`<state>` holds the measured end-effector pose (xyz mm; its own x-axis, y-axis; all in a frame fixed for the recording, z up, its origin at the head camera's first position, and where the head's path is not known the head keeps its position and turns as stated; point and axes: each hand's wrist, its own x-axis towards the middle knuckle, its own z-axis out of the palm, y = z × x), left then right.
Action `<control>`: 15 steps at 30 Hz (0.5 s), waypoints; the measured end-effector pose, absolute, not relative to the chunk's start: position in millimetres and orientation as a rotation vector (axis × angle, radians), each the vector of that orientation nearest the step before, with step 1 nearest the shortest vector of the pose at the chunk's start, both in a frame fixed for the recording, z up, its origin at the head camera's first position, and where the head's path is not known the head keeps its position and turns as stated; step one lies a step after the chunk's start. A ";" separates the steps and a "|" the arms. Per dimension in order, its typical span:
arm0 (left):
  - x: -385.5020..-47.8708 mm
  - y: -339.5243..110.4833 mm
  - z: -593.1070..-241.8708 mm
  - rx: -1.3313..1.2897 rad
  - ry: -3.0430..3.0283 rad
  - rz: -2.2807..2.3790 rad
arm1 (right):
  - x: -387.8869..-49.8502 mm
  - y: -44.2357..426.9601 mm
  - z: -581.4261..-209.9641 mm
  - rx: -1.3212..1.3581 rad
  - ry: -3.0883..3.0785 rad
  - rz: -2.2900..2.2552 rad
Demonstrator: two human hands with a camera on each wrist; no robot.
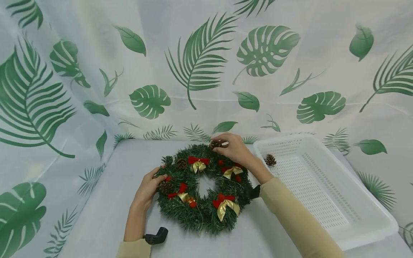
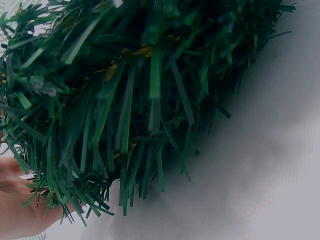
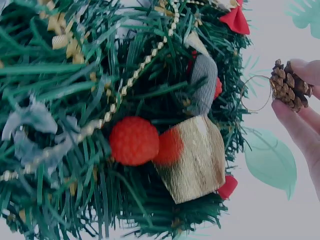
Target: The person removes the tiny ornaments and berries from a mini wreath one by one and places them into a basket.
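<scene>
The fingers [image 3: 295, 120] of your right hand [image 1: 235, 146] are closed to a pinch on a small pine cone [image 3: 289, 86], which you hold by the far edge of the wreath [image 1: 180, 215]. Your left hand [image 1: 150, 188] holds the wreath's left edge with thumb and fingers, some of them lost in the greenery.

The cone is brown, with open, woody scales paler at their tips. The wreath lies on the pale bench [image 1: 113, 208] in front of you, a thick green ring round an open middle. It carries red-and-gold bows [image 1: 198, 163], red berries [image 3: 134, 141] and two cones on its left half, one of them right beside your left thumb.

Your right wrist view shows what the head view leaves too small to see: a thin loop [image 3: 241, 97] at the cone's end, just beside the greenery; whether it touches, you cannot tell. It also brings out a gold bead string [image 3: 145, 65] and silvery leaves [image 3: 30, 122]. Your left wrist view gives the outer fringe from close by, with brownish bits [image 2: 111, 70] among the green strips. Only the head view takes in the white basket [image 1: 316, 190] to your right, with another cone [image 1: 270, 159] inside, near its left wall.
</scene>
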<state>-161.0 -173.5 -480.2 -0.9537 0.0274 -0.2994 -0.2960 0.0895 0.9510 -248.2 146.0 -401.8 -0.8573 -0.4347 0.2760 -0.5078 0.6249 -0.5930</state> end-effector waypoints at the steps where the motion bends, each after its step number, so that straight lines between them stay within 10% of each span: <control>1: -160.8 -173.7 -480.5 -0.268 2.126 1.953 | -247.7 147.5 -401.3 0.791 -2.739 1.049; 15: -159.5 -173.7 -478.6 -0.251 2.120 1.950 | -239.6 171.0 -394.7 0.716 -2.792 1.004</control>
